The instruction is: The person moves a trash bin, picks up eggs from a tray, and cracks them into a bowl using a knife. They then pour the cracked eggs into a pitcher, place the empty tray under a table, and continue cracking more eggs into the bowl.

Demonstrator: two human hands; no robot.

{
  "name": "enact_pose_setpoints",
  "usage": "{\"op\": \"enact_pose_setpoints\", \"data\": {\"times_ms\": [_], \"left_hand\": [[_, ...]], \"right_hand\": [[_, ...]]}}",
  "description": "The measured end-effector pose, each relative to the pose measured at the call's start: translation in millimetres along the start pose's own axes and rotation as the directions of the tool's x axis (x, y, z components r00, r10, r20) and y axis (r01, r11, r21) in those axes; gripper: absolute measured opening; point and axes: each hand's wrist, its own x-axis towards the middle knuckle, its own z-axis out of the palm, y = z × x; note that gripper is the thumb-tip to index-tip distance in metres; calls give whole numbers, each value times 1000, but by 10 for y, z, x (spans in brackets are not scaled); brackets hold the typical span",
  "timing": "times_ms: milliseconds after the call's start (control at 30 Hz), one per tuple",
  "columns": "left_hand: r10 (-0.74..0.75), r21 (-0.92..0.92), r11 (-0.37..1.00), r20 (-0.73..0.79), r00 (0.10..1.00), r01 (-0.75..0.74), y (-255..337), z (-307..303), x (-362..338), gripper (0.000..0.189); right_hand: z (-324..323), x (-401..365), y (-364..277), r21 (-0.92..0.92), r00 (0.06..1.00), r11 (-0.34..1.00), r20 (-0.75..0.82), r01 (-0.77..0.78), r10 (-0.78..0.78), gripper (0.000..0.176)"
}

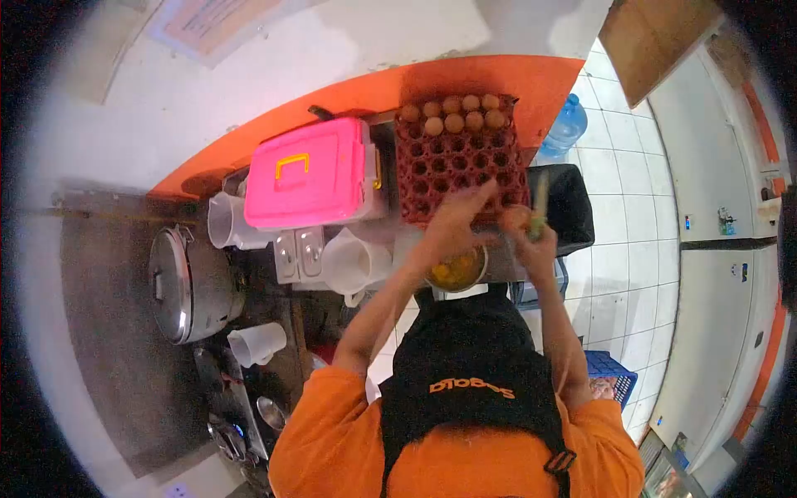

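My left hand (455, 222) is over the front of the dark red egg tray (457, 153), fingers apart and somewhat blurred, with nothing visible in it. My right hand (535, 249) grips a knife (541, 196) by its green handle, blade pointing up and away from me. A rounded brown shape (515, 218), like an egg, shows at the right fingers; blur hides whether it is held. Brown eggs (453, 123) fill the far rows of the tray. Below my hands is a metal bowl (458, 278) with yellow egg in it, partly covered by my left arm.
A pink-lidded box (307, 174) stands left of the tray, with white plastic jugs (353, 261) and lidded metal containers (297, 253) nearby. Farther left are a large pot (178, 282) and a stove (232, 415). A black bin (569, 207) and water jug (566, 126) are right.
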Motion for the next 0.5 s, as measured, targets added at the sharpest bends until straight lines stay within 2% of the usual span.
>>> {"op": "enact_pose_setpoints", "data": {"times_ms": [33,100,133,167,233,267,333,367,400,433,467,500], "left_hand": [[108,178,978,-3,994,-106,-44,-72,257,69],[32,293,956,-71,997,-10,-284,-352,712,66],[23,457,889,-76,997,15,-602,-398,863,65],[21,607,794,-85,996,35,-989,-376,927,65],[-204,753,653,71,976,81,-1433,-350,978,68],[-185,752,656,69,980,71,-1530,-350,1043,68],[-280,598,787,132,951,149,-1644,-367,1107,72],[-270,599,789,139,953,136,-1686,-382,1144,72],[-176,515,850,74,982,114,-1710,-384,1123,70],[-93,428,900,-3,996,85,-1646,-408,1089,69],[-98,427,900,2,995,88,-1573,-418,1033,69],[-174,294,934,-117,978,202,-1261,-487,1000,64]], "right_hand": [[-183,52,47,28,998,999,-66,27,-25,41],[-619,157,55,-388,978,919,-151,74,-142,49],[-692,116,-237,-498,965,867,-216,22,-149,49],[-757,88,-256,-498,959,867,-237,20,-158,49],[-987,2,-265,-525,909,809,-415,-264,27,48],[-1125,-29,142,-591,905,787,-411,-177,-106,47],[-1002,-145,75,-546,904,817,-421,-182,-80,41],[-900,-169,32,-504,908,843,-417,-187,-48,35],[-800,-173,140,-417,927,899,-373,-137,-32,32],[-681,-182,111,-417,927,897,-375,-143,-26,32],[-520,-171,83,-378,952,913,-304,-150,30,31],[-345,-137,42,-337,970,928,-230,-157,81,31]]}}
